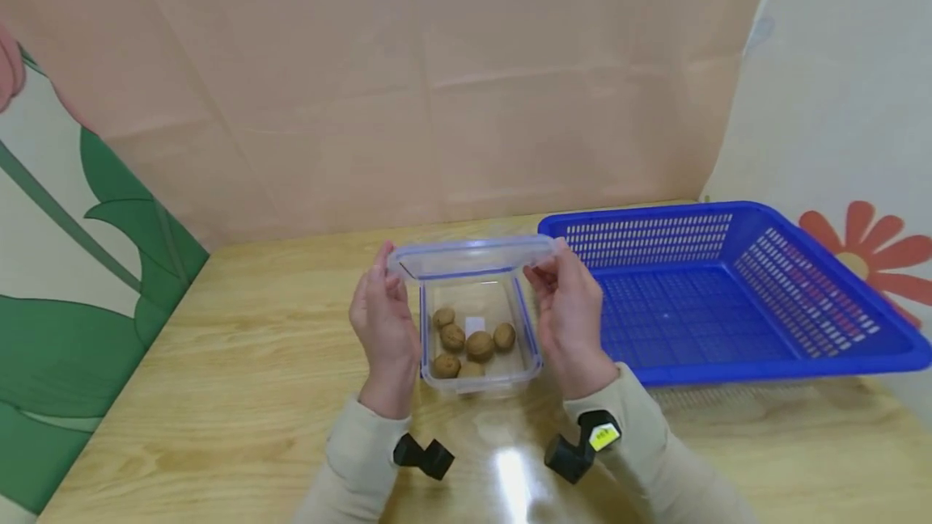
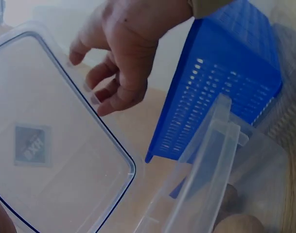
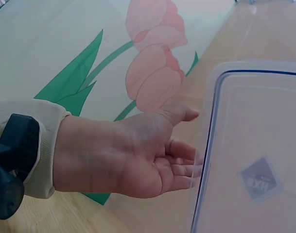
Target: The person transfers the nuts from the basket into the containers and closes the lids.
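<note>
A clear lid with a blue seal is raised and tilted over the far end of a clear plastic food container. At the lid's left end, my left hand holds the edge between thumb and fingers. My right hand grips the opposite end the same way, its fingertips at the rim in the left wrist view. Several walnuts lie inside the container, mostly in its near half, around a small white label. A square logo shows on the lid.
Close on the right stands a large blue plastic basket with slotted sides. The wooden table carries both containers. Behind it hangs a plain pinkish backdrop, and flower-patterned sheets flank the sides.
</note>
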A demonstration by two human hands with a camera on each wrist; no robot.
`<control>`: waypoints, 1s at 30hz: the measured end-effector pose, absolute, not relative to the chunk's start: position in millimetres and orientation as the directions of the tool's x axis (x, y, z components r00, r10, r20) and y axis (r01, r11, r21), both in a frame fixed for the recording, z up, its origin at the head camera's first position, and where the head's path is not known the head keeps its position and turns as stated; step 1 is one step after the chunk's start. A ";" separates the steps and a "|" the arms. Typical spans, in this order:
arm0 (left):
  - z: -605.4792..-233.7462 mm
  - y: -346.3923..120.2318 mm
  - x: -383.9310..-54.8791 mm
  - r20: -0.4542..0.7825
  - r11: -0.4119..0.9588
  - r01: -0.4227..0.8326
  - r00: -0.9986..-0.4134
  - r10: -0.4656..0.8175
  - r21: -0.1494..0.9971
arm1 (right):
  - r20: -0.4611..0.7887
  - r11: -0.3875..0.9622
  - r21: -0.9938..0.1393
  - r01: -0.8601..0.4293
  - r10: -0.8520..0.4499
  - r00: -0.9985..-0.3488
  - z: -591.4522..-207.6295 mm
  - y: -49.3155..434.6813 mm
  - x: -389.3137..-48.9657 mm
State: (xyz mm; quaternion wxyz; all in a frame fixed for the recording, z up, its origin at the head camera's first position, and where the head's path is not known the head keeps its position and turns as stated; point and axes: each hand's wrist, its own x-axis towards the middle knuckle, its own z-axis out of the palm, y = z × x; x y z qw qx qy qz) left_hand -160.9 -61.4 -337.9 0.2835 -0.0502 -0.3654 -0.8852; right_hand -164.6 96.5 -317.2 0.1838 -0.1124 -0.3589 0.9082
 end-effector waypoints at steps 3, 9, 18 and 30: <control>-337.3 -63.2 -159.5 0.208 -0.581 0.469 -0.864 -0.459 0.665 | -0.058 -0.666 -0.696 -0.267 0.423 -0.904 -320.2 95.1 -164.1; -332.2 -72.3 -157.0 0.111 -0.589 0.344 -0.912 -0.396 0.731 | -0.023 -0.642 -0.723 -0.256 0.393 -0.919 -323.3 94.7 -162.9; -348.8 -82.6 -148.4 0.075 -0.407 0.197 -0.952 -0.297 0.892 | -0.050 -0.285 -0.958 -0.033 0.282 -0.958 -341.1 95.9 -143.8; -402.7 -73.1 -127.6 0.051 -0.169 0.101 -0.960 -0.277 0.980 | 0.048 -0.001 -0.999 -0.048 0.147 -0.988 -376.2 93.0 -121.1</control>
